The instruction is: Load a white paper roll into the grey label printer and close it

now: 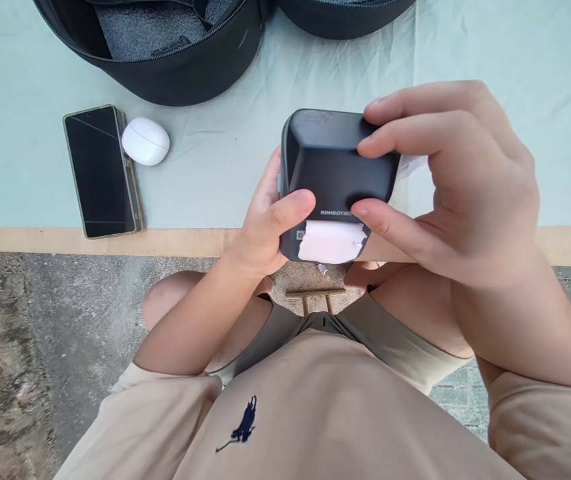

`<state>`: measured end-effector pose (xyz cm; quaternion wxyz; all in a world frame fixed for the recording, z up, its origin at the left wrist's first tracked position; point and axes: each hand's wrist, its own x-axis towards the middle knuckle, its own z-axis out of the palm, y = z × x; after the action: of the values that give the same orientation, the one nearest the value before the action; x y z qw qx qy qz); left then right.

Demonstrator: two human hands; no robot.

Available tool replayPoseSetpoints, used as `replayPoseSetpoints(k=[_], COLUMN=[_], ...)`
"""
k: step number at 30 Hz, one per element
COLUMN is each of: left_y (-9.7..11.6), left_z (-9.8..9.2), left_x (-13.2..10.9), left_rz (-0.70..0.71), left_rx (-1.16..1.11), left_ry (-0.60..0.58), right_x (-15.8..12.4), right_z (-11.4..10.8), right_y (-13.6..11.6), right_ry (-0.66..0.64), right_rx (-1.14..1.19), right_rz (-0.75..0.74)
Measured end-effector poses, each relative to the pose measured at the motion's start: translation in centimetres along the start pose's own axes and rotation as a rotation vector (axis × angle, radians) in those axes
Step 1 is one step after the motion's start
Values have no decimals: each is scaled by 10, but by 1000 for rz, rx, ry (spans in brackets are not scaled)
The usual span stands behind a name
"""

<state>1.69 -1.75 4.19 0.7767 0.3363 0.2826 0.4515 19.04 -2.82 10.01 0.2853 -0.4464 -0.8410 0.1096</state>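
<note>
A black label printer (343,173) marked NIIMBOT is held up over the table's near edge, its lid down. My left hand (270,220) is closed around its left side, thumb on top. Thumb and fingers of my right hand (470,180) are on the lid's right part, pinching at it. White label paper (333,241) with a ragged, torn edge sticks out at the printer's front. Something white and thin (411,165) shows partly behind my right hand; I cannot tell what it is.
A smartphone (99,173) lies on the pale tablecloth (205,167) at left, touching a white rounded case (146,141). Behind them stands an open black zip case (185,77) with grey foam; another black case part (348,23) is beside it. The wooden table edge (115,242) runs before my lap.
</note>
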Motion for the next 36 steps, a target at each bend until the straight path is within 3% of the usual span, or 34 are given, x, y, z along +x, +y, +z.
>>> replayPoseSetpoints(k=[6,17,25,32,36], left_y=[-1,-1,1,1,1], left_z=[-4,-4,-4,-1,1], left_x=[0,0,5,5,3], left_rz=[8,10,-96,-69,-86], left_rx=[-75,7,39,12,72], left_ry=[-89,-57,126,76,129], right_x=[-1,-1,-2,-2,-2], right_z=[-3,-3,3,4,4], right_y=[2,2,7,10,9], right_ry=[-45,-70,71,10,0], right_rx=[-42,-56,-37,-75,-65], right_rz=[-50,-39,-136,-79,-61])
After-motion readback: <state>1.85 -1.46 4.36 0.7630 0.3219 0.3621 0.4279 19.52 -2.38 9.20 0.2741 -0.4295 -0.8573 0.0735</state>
